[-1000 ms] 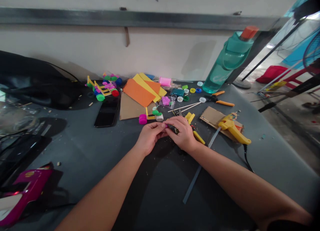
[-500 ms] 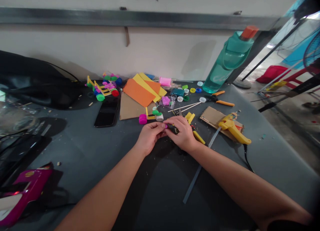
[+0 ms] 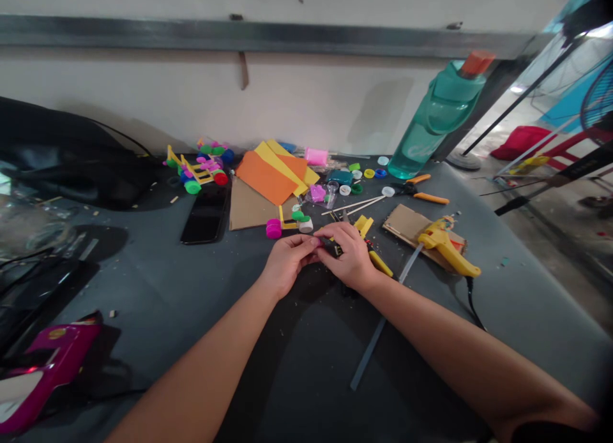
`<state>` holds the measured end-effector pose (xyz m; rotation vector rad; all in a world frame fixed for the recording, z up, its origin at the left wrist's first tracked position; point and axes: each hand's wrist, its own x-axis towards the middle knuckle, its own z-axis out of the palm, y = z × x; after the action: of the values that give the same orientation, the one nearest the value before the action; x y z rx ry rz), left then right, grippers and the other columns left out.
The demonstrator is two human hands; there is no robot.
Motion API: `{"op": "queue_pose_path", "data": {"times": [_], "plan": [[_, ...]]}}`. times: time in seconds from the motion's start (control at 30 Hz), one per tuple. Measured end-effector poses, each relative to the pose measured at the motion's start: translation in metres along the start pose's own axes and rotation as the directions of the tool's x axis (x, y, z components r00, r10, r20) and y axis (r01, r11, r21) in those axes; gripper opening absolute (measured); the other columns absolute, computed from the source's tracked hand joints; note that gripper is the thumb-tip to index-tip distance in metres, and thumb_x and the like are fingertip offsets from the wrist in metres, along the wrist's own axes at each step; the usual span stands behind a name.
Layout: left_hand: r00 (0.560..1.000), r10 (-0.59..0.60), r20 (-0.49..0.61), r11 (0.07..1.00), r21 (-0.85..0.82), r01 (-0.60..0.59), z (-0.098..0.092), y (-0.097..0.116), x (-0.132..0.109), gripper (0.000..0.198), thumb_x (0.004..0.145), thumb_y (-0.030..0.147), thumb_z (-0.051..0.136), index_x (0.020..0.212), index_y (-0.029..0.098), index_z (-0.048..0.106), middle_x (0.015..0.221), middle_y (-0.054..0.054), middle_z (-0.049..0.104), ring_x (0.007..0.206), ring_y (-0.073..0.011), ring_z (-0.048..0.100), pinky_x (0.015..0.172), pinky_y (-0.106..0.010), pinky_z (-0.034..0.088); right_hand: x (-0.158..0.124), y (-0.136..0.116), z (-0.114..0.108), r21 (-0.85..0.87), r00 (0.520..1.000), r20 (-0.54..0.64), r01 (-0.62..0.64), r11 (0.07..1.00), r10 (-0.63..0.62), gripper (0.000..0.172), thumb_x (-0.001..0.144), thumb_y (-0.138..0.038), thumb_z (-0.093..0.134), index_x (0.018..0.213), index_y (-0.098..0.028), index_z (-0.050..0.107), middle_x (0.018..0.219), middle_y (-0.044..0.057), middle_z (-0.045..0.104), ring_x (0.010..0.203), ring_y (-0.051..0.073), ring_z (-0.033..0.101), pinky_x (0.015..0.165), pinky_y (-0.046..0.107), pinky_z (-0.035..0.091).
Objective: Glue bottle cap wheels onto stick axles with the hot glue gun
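My left hand (image 3: 287,264) and my right hand (image 3: 348,255) meet at the middle of the dark table. Fingertips of both are pinched together around a small purple piece, almost wholly covered by them; its kind cannot be made out. Beneath and beside my right hand lies a tool with yellow-and-black handles (image 3: 380,263), partly hidden. Just beyond my left hand stands a little construction of yellow sticks with bottle-cap wheels (image 3: 274,228), pink, green and white. Yellow pieces (image 3: 364,225) lie past my right fingers.
A yellow glue gun (image 3: 445,245) rests on cardboard at right, its clear glue stick (image 3: 376,347) sticking out towards me. Behind are orange-handled pliers (image 3: 431,198), bottle caps (image 3: 368,173), orange and yellow sheets (image 3: 268,178), a phone (image 3: 205,214), and a tall teal bottle (image 3: 431,124).
Both hands stay in nearly the same place. The fingers have shifted slightly, and less of the purple piece shows between them.
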<state>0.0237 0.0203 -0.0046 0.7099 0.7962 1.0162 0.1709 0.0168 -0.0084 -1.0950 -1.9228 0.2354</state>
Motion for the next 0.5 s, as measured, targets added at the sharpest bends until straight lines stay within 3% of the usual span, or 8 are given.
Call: {"op": "queue_pose_path", "data": {"times": [0.5], "plan": [[1.000, -0.009, -0.011, 0.999, -0.039, 0.009, 0.0003, 0.0018, 0.0008, 0.015, 0.066, 0.024, 0.074, 0.069, 0.011, 0.068, 0.067, -0.002, 0.065, 0.064, -0.0103, 0.060, 0.070, -0.027, 0.051, 0.0000, 0.0005, -0.0014, -0.002, 0.999, -0.033, 0.004, 1.000, -0.004, 0.012, 0.079, -0.022, 0.060, 0.091, -0.022, 0.063, 0.088, 0.004, 0.064, 0.089, 0.020, 0.058, 0.081, 0.038, 0.045]]}}
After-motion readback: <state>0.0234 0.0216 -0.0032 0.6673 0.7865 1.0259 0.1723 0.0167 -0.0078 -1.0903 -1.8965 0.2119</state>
